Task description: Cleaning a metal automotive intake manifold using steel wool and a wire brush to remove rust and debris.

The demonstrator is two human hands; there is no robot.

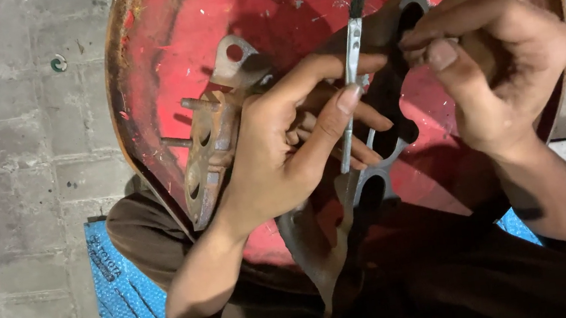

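Left hand, at the frame's centre, pinches a thin metal-handled brush between thumb and fingers, bristles pointing to the upper edge. Right hand, at upper right, closes around a dark flat metal gasket plate with oval holes. Left of centre, a rusty manifold part lies in a red rusted basin.

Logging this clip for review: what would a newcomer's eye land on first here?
First, the big red, rust-rimmed metal pan filling the upper middle. Over it, the left hand holds a small brush, bristles pointing up, while the right hand grips a dark metal gasket with large holes. A rusty metal part with studs lies in the pan, left of the hands.
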